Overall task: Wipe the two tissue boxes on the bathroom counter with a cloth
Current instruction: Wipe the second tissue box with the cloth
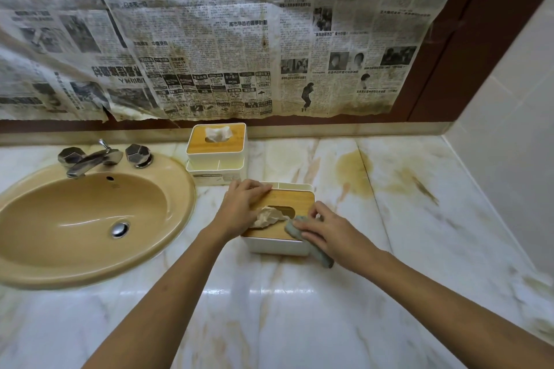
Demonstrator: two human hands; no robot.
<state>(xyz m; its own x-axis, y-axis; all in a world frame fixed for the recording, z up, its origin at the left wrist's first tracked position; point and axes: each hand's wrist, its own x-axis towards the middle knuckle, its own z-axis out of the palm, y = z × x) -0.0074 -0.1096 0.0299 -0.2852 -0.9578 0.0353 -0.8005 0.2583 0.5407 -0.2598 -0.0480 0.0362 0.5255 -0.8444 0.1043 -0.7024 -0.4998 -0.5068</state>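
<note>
Our left hand (pixel 242 207) lies flat on the box (pixel 278 246). Our right hand (pixel 328 232) clutches the cloth (pixel 322 257) on its lid. A second box (pixel 215 156) stands beyond our left hand.

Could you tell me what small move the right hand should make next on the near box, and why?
Probably slide the cloth along the lid's right edge toward the far side. The right hand holds it at the lid's near-right corner, the left hand steadies the box, and the tissue blocks the middle.
</note>
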